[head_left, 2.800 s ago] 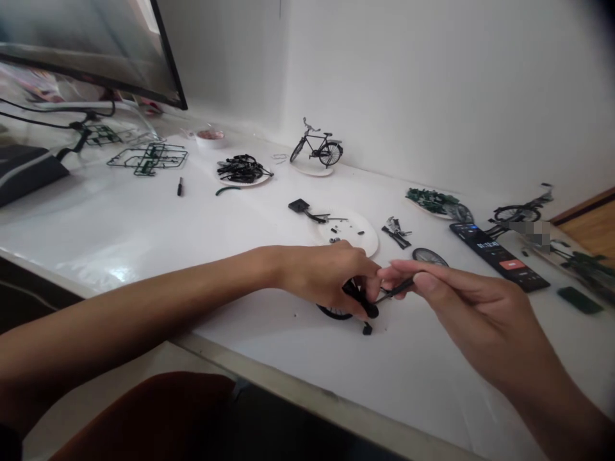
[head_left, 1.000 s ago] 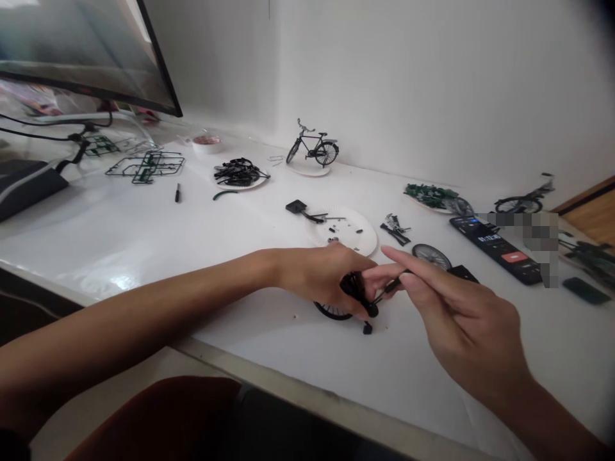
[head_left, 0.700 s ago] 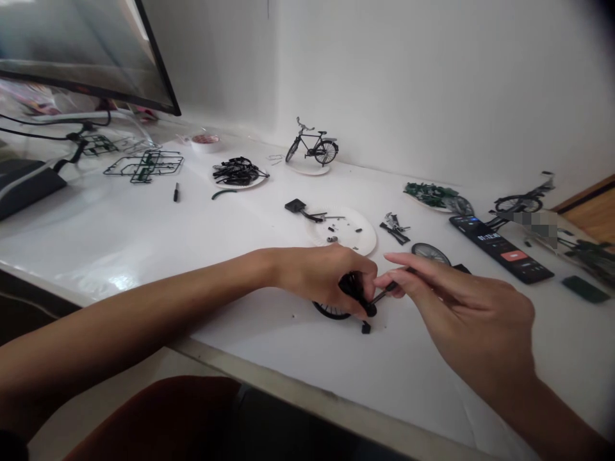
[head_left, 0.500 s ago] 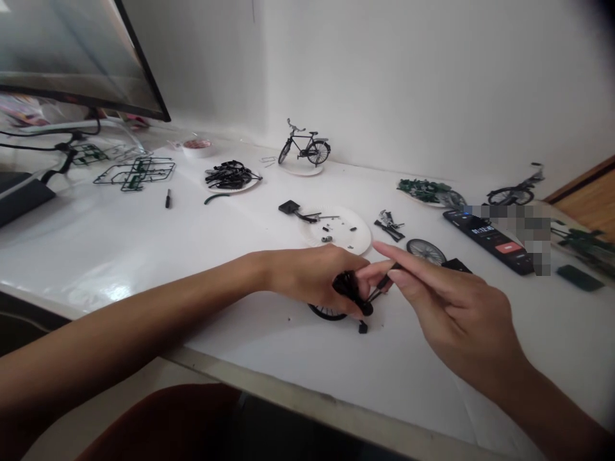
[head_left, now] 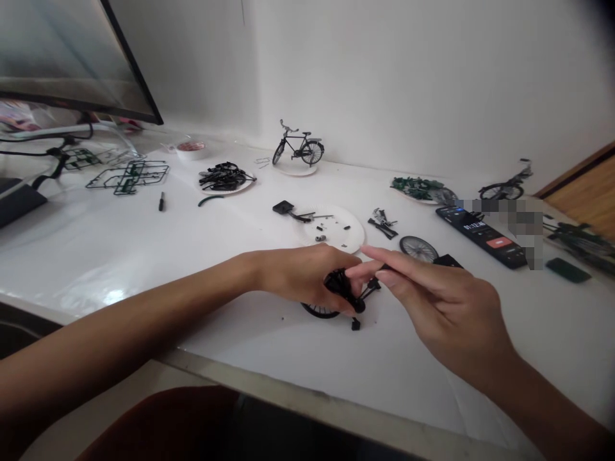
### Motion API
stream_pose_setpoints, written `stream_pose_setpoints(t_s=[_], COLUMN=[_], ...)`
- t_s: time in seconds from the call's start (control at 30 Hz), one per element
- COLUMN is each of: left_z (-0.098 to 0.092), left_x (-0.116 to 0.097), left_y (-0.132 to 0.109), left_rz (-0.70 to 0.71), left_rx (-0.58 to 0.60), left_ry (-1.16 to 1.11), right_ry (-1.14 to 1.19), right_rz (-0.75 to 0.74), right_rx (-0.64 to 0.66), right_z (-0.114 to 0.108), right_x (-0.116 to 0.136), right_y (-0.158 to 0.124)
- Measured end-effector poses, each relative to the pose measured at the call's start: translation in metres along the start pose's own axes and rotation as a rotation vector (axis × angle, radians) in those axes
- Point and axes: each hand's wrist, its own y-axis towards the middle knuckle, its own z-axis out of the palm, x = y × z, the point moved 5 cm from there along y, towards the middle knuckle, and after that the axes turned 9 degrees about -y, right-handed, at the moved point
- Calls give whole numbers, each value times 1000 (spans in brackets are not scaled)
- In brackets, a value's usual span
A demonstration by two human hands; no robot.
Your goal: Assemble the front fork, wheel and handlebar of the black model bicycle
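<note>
My left hand (head_left: 310, 276) is closed around a partly built black model bicycle (head_left: 356, 306), pressing it to the tabletop. Below my palm its spoked wheel (head_left: 321, 311) shows, and a pedal (head_left: 355, 324) sticks out toward the front edge. My right hand (head_left: 432, 301) pinches a small screwdriver (head_left: 387, 267) between thumb and fingers; only a short dark piece of it is visible. Fingertips of the right hand touch the bicycle beside the left thumb. Where the tool's tip lies is hidden.
Behind my hands a white paper plate (head_left: 355, 234) carries small parts. Right of it lie a loose wheel (head_left: 418, 248) and a phone (head_left: 480, 234). A finished model bicycle (head_left: 300, 148), black parts (head_left: 225, 177), green parts (head_left: 418, 188) and another screwdriver (head_left: 162, 202) sit farther back.
The whole view has shifted slightly, so everything appears a little farther left. The screwdriver is now more hidden by my right fingers. Both hands keep their grip.
</note>
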Motion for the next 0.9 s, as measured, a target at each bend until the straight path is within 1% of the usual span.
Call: stream_pose_setpoints(t_s=[0.1,0.17,0.23,0.33,0.4,0.47,0.53,0.57,0.63,0.77,0.9], left_z=[0,-1,-1,0,0,0,0,-1,-1,-1,0], left_x=[-1,-1,-1,-2,-1,-1,0,0,1,0,-3], left_y=[0,0,1,1,1,0,0,0,0,1,1], left_rz=[5,-10,-24,-21,-19,-18,-23,-24,-36,-68,-91], left_rx=[-2,0,5,8,8,-1,-13,-16,-15,-40,-50], left_ry=[21,36,38,32,32,31,29,29,42,66,77], right_ry=[-12,-45,-94,-148,-144,-120,-108,-107,-110,-87,-32], right_rz=[68,89,81,29,-3,-19,1,16,42,27,83], right_rx=[-4,-31,-80,-166,-154,-89,-37,-36,-65,-115,-159], right_z=[0,0,-1,-2,-1,0,0,-1,-4,-3,-6], right_x=[-2,-2,-1,3,5,5,3,3,2,6,1], right_y=[3,5,6,4,2,0,0,0,-1,-1,2])
